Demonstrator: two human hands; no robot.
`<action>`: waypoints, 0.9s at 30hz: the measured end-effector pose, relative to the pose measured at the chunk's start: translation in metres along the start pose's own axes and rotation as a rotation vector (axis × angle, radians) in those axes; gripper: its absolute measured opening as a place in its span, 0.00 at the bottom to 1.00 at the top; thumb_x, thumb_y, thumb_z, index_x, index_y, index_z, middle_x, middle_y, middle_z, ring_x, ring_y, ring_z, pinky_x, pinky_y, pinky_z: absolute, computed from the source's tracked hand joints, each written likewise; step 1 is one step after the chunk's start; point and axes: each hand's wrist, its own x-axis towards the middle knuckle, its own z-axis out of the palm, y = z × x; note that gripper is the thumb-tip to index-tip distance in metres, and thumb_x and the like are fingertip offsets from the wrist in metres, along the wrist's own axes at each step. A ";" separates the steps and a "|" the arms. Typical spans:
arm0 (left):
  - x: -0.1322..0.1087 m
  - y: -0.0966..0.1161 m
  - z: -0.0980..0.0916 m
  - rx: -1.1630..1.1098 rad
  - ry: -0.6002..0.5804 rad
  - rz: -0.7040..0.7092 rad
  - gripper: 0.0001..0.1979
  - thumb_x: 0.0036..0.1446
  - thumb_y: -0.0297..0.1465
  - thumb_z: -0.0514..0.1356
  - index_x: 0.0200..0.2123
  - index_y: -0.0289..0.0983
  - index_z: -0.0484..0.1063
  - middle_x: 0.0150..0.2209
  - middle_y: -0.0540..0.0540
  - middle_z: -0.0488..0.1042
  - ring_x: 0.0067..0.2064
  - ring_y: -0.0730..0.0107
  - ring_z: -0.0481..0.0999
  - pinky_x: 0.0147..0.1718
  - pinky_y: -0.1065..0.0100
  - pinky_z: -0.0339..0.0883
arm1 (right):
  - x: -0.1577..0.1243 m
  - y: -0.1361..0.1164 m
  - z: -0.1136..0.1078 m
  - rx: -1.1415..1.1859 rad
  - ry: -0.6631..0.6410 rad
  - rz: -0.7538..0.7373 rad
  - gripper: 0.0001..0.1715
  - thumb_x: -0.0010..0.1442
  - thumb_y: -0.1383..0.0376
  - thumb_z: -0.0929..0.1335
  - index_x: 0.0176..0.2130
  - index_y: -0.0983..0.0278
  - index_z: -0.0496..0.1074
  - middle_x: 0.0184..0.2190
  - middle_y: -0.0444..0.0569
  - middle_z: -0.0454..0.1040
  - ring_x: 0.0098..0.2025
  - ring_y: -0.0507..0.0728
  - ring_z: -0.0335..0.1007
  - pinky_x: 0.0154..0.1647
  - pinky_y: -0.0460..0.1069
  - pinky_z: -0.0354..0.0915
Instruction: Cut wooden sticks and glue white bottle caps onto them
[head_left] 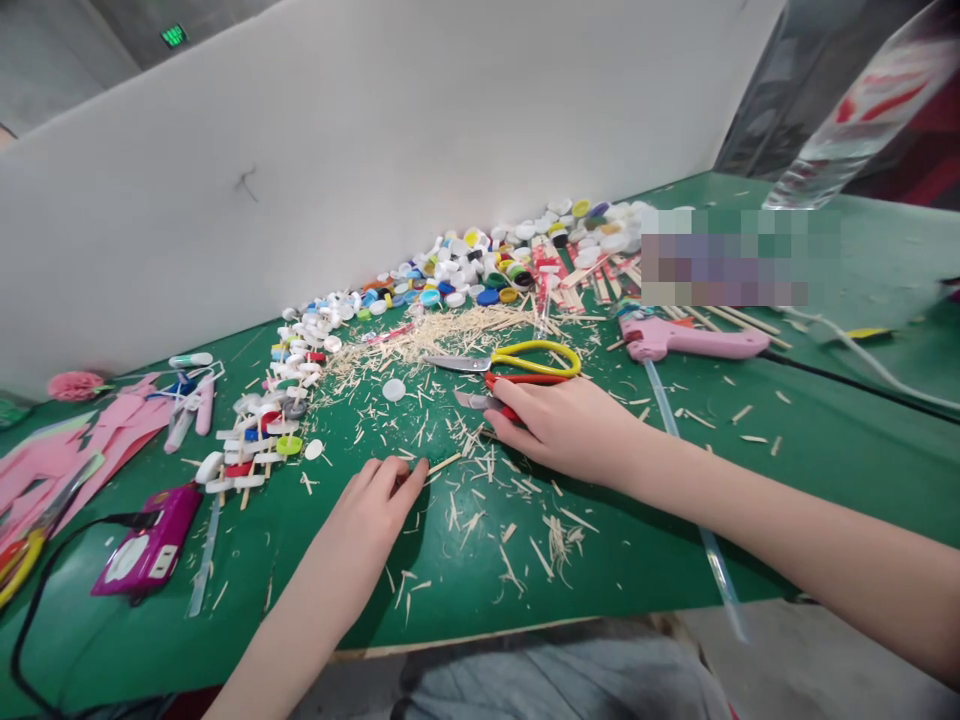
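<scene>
My left hand (382, 500) rests low over the green table, its fingers closed on a thin wooden stick (444, 468) whose tip points right. My right hand (566, 425) is closed around a red-handled utility knife (474, 401), the blade jutting left from under the fingers; most of its handle is hidden by the hand. Just beyond those fingers lie scissors (536, 355) with one yellow and one red handle loop, blades toward the left. Wood shavings (480, 480) are scattered around both hands, and a white round disc (394, 389) lies between them and the shavings pile.
Many bottle caps (465, 265) are heaped along the white partition (420, 120). Caps on sticks (262, 430) form a structure at left. A pink glue gun (690, 340) and glue stick (697, 500) lie at right. Left are a purple device (150, 540), pink paper (112, 430) and more scissors (37, 540).
</scene>
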 end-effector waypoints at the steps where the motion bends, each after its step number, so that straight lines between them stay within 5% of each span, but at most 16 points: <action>1: 0.000 0.000 0.000 0.010 -0.003 -0.002 0.31 0.52 0.12 0.43 0.57 0.35 0.61 0.41 0.41 0.69 0.40 0.64 0.68 0.36 0.63 0.70 | 0.000 0.000 0.000 -0.003 -0.006 -0.003 0.23 0.66 0.56 0.52 0.38 0.65 0.67 0.28 0.49 0.74 0.25 0.54 0.66 0.23 0.49 0.44; 7: -0.001 0.001 0.003 0.072 0.010 -0.042 0.30 0.52 0.13 0.44 0.57 0.36 0.62 0.41 0.41 0.68 0.39 0.64 0.68 0.36 0.64 0.69 | -0.001 0.000 0.000 -0.014 -0.024 -0.030 0.22 0.66 0.56 0.51 0.38 0.65 0.66 0.26 0.49 0.73 0.25 0.53 0.65 0.23 0.49 0.45; 17: 0.002 0.003 -0.004 0.094 -0.150 -0.103 0.37 0.49 0.10 0.43 0.61 0.37 0.56 0.41 0.42 0.67 0.40 0.63 0.67 0.36 0.63 0.69 | 0.000 0.001 0.003 0.003 -0.009 -0.024 0.23 0.66 0.56 0.52 0.37 0.65 0.67 0.26 0.49 0.73 0.24 0.53 0.64 0.23 0.49 0.46; 23: -0.002 0.002 0.003 -0.015 -0.074 -0.119 0.34 0.52 0.11 0.42 0.61 0.38 0.54 0.41 0.42 0.65 0.41 0.63 0.66 0.38 0.61 0.67 | 0.000 0.002 0.003 0.004 0.005 -0.044 0.22 0.66 0.57 0.52 0.37 0.65 0.67 0.26 0.48 0.72 0.25 0.53 0.64 0.24 0.49 0.46; 27: 0.006 0.004 -0.002 -0.323 0.050 -0.298 0.21 0.60 0.19 0.43 0.53 0.38 0.58 0.44 0.42 0.62 0.42 0.67 0.67 0.40 0.64 0.65 | 0.000 -0.001 -0.002 0.045 0.038 -0.057 0.21 0.66 0.57 0.53 0.36 0.64 0.67 0.27 0.47 0.72 0.25 0.52 0.63 0.23 0.49 0.45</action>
